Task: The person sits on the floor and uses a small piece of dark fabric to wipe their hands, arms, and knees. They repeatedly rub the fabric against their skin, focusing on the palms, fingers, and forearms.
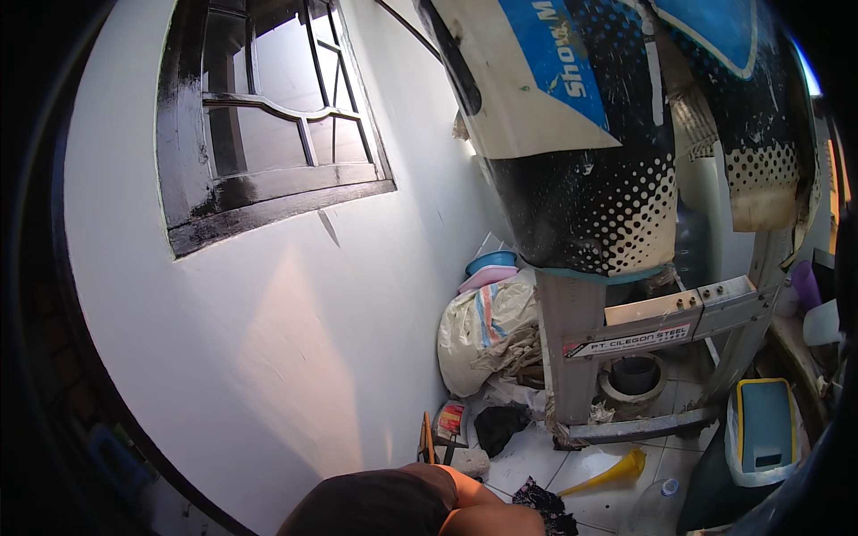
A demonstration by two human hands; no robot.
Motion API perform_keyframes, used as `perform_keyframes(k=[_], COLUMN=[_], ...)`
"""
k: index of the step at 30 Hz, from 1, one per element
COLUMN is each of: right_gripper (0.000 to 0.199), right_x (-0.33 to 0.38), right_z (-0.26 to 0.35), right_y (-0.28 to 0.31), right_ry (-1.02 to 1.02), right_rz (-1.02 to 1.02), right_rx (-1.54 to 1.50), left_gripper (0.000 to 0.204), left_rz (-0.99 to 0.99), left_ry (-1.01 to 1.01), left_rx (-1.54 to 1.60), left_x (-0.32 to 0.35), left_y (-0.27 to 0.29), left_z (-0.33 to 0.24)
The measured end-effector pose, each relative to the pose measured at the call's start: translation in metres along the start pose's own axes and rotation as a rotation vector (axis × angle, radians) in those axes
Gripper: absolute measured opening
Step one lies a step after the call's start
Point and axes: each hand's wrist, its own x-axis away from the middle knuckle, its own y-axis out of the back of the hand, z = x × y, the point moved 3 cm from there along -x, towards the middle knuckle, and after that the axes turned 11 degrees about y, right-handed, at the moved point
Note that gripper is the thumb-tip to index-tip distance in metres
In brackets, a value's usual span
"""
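Observation:
At the lower edge, dark clothing (366, 505) and bare skin (492, 516) of my own body come into view; I cannot tell which limb each part is. Neither my left hand nor my right hand shows. Nearest to the bare skin lies a dark patterned cloth (547, 509) on the tiles. Beside it rests a yellow funnel-shaped thing (617, 471), with a clear plastic bottle (657, 505) closer to me. Just beyond my body are thin orange-brown pieces (427, 439), a container with a red and yellow label (450, 418) and a crumpled black cloth or bag (502, 427).
A metal frame (572, 357) bearing worn printed panels (590, 210) stands at the right. White wall (268, 357) with a dark-framed window (286, 201) rises at the left. Between them sits a stuffed sack (460, 344) under a blue basin (492, 261). A lidded bin (766, 429) stands right.

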Motion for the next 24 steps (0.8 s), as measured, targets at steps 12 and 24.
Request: perform_keyframes(k=[12, 24], right_gripper=[0.019, 0.02], right_x=[-0.006, -0.011], right_z=[-0.004, -0.006], right_y=[-0.004, -0.007], right_ry=[0.047, 0.072], right_rz=[-0.03, -0.026], right_rx=[-0.082, -0.133], left_gripper=[0.038, 0.042], left_rz=[-0.098, -0.131], left_ry=[-0.012, -0.029], left_rx=[-0.004, -0.047], left_x=[0.013, 0.017], left_y=[0.007, 0.008], left_z=[0.008, 0.005])
